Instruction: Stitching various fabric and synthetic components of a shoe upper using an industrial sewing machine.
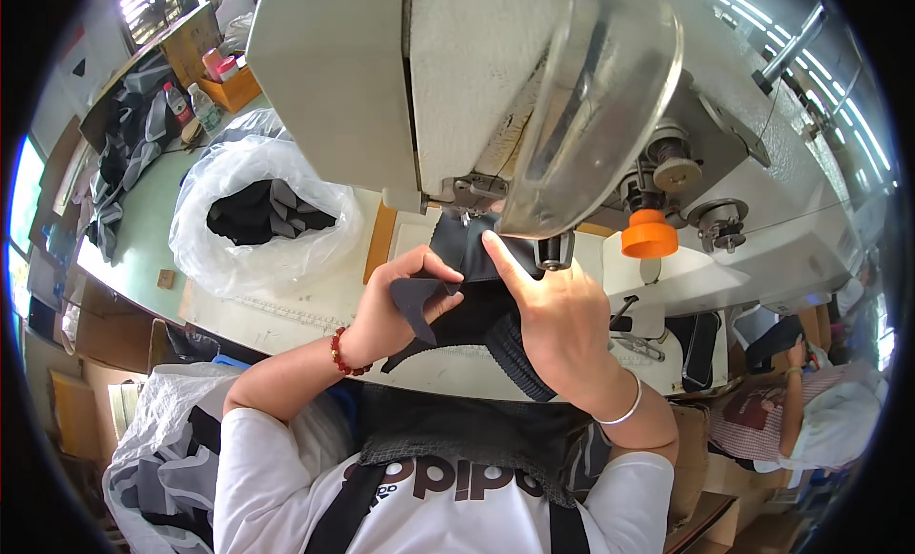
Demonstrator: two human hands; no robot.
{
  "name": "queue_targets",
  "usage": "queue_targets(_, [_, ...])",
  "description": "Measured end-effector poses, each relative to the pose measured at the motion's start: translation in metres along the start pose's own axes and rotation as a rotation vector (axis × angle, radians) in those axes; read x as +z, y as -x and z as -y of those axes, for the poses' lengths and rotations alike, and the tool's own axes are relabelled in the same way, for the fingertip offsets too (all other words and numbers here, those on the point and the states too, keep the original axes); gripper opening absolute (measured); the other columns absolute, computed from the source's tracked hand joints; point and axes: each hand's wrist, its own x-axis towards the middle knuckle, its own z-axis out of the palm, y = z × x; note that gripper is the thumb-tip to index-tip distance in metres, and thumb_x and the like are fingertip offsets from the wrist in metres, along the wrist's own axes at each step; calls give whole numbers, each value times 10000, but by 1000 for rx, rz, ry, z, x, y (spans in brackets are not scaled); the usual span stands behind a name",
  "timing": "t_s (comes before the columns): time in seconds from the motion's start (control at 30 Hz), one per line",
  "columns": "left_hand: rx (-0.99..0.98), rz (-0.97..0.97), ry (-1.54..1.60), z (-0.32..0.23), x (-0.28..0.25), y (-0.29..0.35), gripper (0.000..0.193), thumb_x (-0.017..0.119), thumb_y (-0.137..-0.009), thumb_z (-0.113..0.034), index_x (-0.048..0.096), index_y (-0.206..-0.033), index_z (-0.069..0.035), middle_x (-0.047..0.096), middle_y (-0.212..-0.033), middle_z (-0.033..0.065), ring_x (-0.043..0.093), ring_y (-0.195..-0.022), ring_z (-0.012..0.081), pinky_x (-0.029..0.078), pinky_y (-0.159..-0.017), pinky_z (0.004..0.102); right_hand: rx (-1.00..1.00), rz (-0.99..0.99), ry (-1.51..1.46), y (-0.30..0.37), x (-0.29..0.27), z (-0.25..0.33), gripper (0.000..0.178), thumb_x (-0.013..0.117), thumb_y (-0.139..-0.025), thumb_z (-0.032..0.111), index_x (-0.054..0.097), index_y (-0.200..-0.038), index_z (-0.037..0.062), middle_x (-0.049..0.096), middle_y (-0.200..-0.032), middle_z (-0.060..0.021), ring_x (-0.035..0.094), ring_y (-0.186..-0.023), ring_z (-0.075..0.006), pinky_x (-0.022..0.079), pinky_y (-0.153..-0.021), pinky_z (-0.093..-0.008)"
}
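A piece of black fabric [464,318] with a ribbed band [520,352] lies under the head of a sewing machine [334,78]. My left hand [405,304] pinches its edge between thumb and fingers, and a dark grey flap of cloth [413,304] hangs over those fingers. My right hand [562,330] rests on the fabric's right side, index finger stretched toward the presser foot [466,214]. Its other fingers are partly hidden behind the hand. A clear plastic guard [596,106] covers part of the machine just above the right hand.
On the left stands a white plastic bag [191,211] holding dark cloth pieces. Bottles [204,108] and an orange box [231,89] are farther back. An orange knob [649,234] juts from the machine. Another person [810,411] works at the far right.
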Motion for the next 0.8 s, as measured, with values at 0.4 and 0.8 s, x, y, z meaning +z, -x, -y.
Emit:
queue_targets(0.4, [-228,-188,197,-5,14,6,117,796,-941,-9,717,-1027,-17,700,-932,-8,626,-859,51,505,-771,237,-42,26,-163,-7,-2,-22,684,675,-775,-48,717,-1384,261,767,-1082,-66,717,-808,-284,568,-687,-378])
queue_targets(0.8, [-108,-39,188,-20,-1,3,123,787,-926,30,782,-1046,6,750,-928,20,658,-891,50,532,-793,243,10,-17,-261,0,10,-25,331,703,-920,33,795,-1197,189,769,-1041,-66,732,-918,-303,553,-758,-429])
